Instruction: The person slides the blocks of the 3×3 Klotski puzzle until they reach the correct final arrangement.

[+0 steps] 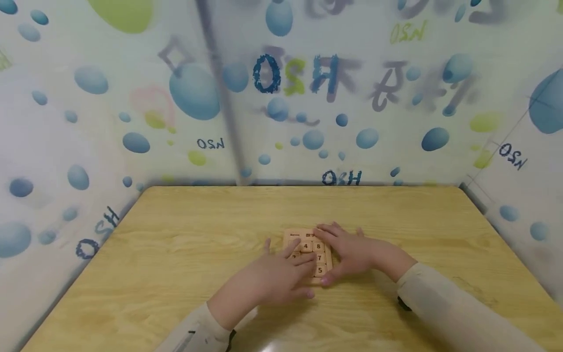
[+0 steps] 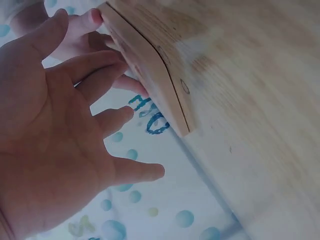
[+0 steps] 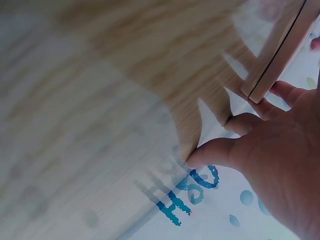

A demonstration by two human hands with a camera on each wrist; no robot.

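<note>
A wooden sliding number puzzle lies flat on the table, its tiles 4, 8, 7 and 5 readable in the head view. My left hand is spread over its left and lower part, covering several tiles. The index and middle fingertips reach onto the tiles, while the thumb sticks out below the board. Along the right side, my right hand holds the board between the thumb at its lower right corner and a finger at its top edge. The board's side shows in the left wrist view, and its corner in the right.
The light wooden table stretches out around the board. Behind it and at both sides stand walls covered with blue and green drops and letters. Pale sleeves cover both forearms.
</note>
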